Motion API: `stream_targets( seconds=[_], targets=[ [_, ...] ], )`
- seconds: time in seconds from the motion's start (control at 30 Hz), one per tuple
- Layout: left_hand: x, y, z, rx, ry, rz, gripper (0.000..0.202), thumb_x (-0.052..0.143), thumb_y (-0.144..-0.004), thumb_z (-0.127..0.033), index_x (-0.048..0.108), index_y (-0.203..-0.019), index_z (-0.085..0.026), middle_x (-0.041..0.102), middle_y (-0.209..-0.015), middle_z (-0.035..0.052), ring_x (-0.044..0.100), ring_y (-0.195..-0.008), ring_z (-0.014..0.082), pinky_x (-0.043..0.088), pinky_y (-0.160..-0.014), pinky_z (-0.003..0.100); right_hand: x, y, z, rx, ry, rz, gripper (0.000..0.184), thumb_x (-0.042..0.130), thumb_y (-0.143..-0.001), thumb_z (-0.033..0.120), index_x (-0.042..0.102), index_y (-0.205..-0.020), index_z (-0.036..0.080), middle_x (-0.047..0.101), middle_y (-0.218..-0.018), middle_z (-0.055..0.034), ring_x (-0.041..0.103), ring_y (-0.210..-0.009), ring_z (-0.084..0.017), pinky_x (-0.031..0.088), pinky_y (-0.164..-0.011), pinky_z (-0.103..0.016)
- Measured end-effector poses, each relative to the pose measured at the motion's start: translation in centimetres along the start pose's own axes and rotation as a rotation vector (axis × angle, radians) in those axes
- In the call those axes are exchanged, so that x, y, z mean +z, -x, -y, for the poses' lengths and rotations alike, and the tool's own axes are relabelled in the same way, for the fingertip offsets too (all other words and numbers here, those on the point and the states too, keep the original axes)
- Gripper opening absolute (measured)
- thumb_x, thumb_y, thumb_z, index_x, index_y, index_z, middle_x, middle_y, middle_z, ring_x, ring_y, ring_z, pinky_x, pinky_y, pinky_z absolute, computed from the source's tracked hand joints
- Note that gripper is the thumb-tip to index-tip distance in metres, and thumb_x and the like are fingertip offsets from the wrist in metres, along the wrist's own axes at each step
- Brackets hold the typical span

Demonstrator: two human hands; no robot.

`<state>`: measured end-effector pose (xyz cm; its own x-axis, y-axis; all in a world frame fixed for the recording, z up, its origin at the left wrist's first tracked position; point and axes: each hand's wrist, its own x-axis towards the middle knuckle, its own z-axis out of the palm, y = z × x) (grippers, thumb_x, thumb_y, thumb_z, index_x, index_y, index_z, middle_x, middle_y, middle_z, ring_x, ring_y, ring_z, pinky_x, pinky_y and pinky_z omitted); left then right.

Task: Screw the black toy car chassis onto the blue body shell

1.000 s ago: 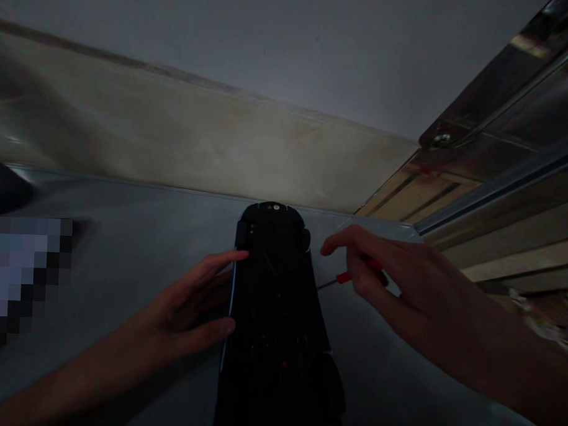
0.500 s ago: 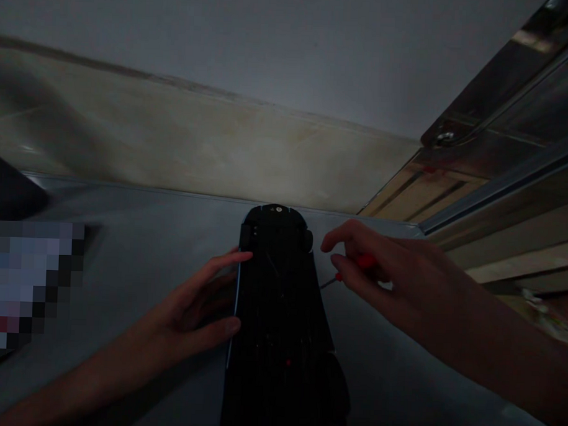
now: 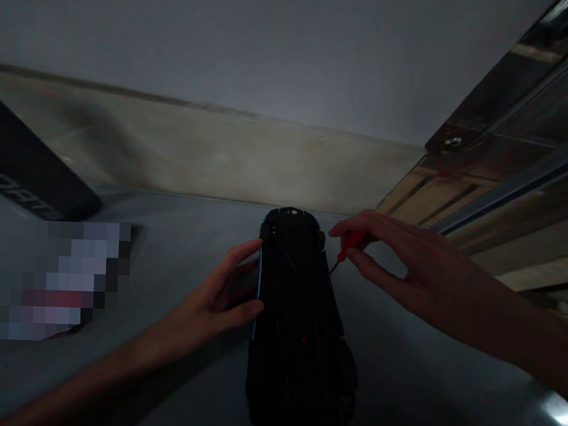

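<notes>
A long black device (image 3: 299,319) with a thin blue edge lies on a grey surface (image 3: 170,259), its rounded far end toward the wall. My left hand (image 3: 225,292) grips its left side, thumb and fingers on the edge. My right hand (image 3: 394,260) pinches a small red-handled screwdriver (image 3: 348,245) just right of the device's far end, its thin shaft pointing down toward the device's right edge.
A black box with pale lettering (image 3: 29,167) leans at the far left, next to a blurred patch. A beige skirting and pale wall (image 3: 221,155) run behind. Metal rails and wooden slats (image 3: 499,183) rise at the right. The scene is dim.
My right hand lifted the red screwdriver up and closer to the device's far end. The view shifted, bringing the black box into sight at left. My left hand stayed on the device.
</notes>
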<state>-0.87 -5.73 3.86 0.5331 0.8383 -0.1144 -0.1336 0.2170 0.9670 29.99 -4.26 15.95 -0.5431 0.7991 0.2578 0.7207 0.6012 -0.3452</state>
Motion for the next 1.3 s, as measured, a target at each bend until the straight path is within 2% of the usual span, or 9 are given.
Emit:
stream_targets(
  seconds=[0.17,0.3,0.4,0.57,0.73,0.9,1.03,1.2,1.3],
  targets=[
    [-0.2,-0.1,0.3,0.053,-0.025,-0.037,0.082,0.090,-0.098,-0.035,0.052,-0.171,-0.041,0.037,-0.192,0.0076,0.025,-0.180,0.0395,0.035,-0.142,0.064,0.4,-0.4,-2.3,0.194,0.019,-0.100,0.030,0.053,-0.110,0.032,0.071,-0.131,0.020,0.076,-0.087,-0.0028,0.073,-0.076,-0.022,0.055,-0.071,-0.034],
    [-0.3,-0.1,0.6,0.069,-0.062,-0.053,0.079,0.091,-0.097,-0.039,0.056,-0.168,-0.042,0.044,-0.188,0.0041,0.028,-0.180,0.0366,0.032,-0.143,0.062,2.7,0.8,-5.3,0.363,-0.042,0.186,0.031,0.051,-0.104,0.031,0.071,-0.125,0.019,0.072,-0.075,0.0003,0.070,-0.070,-0.022,0.051,-0.070,-0.035],
    [-0.3,-0.1,0.4,0.083,-0.101,-0.064,0.075,0.090,-0.097,-0.042,0.060,-0.165,-0.044,0.050,-0.184,-0.0011,0.031,-0.179,0.0341,0.033,-0.141,0.052,5.2,2.5,-6.7,0.439,-0.067,0.253,0.031,0.048,-0.104,0.029,0.070,-0.125,0.019,0.073,-0.081,-0.0022,0.072,-0.074,-0.023,0.052,-0.072,-0.035],
    [-0.4,0.0,0.0,0.121,-0.155,-0.068,0.076,0.091,-0.094,-0.041,0.063,-0.164,-0.045,0.056,-0.181,-0.0027,0.034,-0.177,0.0348,0.038,-0.137,0.048,8.6,4.1,-7.2,0.491,0.013,0.139,0.031,0.049,-0.107,0.032,0.066,-0.128,0.019,0.079,-0.092,-0.0080,0.076,-0.079,-0.025,0.052,-0.076,-0.035],
    [-0.7,0.2,-0.2,0.135,-0.143,-0.042,0.075,0.087,-0.097,-0.038,0.058,-0.166,-0.046,0.055,-0.182,-0.0052,0.036,-0.176,0.0336,0.036,-0.139,0.049,10.2,4.0,-7.6,0.500,0.120,0.072,0.034,0.045,-0.111,0.040,0.066,-0.130,0.021,0.077,-0.083,-0.0056,0.075,-0.071,-0.026,0.046,-0.067,-0.034],
    [-1.0,-0.2,-0.1,0.079,-0.121,-0.026,0.085,0.092,-0.094,-0.043,0.053,-0.169,-0.040,0.044,-0.189,0.0052,0.030,-0.179,0.0358,0.032,-0.143,0.059,10.5,4.4,-8.0,0.497,-0.019,-0.051,0.036,0.043,-0.114,0.048,0.065,-0.128,0.024,0.079,-0.080,-0.0033,0.078,-0.072,-0.027,0.050,-0.070,-0.037],
    [-0.6,-0.1,-0.6,0.033,-0.138,-0.045,0.083,0.093,-0.093,-0.044,0.055,-0.167,-0.040,0.045,-0.189,0.0041,0.028,-0.180,0.0358,0.030,-0.144,0.059,10.4,4.9,-7.9,0.483,-0.063,-0.097,0.035,0.044,-0.116,0.048,0.066,-0.127,0.024,0.080,-0.080,-0.0030,0.078,-0.071,-0.027,0.051,-0.070,-0.037],
    [-0.2,0.1,-1.1,0.009,-0.177,-0.067,0.076,0.089,-0.096,-0.044,0.057,-0.166,-0.041,0.051,-0.185,-0.0023,0.032,-0.179,0.0326,0.033,-0.143,0.050,10.3,5.2,-7.3,0.465,-0.037,-0.112,0.037,0.043,-0.117,0.048,0.066,-0.131,0.023,0.080,-0.084,-0.0036,0.078,-0.072,-0.026,0.051,-0.069,-0.036],
    [-0.3,0.0,-0.9,0.005,-0.172,-0.047,0.081,0.089,-0.096,-0.046,0.053,-0.168,-0.041,0.047,-0.187,0.0013,0.032,-0.179,0.0342,0.029,-0.144,0.055,10.3,5.4,-7.1,0.476,-0.026,-0.101,0.037,0.044,-0.116,0.047,0.067,-0.129,0.022,0.078,-0.080,-0.0032,0.076,-0.068,-0.025,0.049,-0.067,-0.036]
  ],
)
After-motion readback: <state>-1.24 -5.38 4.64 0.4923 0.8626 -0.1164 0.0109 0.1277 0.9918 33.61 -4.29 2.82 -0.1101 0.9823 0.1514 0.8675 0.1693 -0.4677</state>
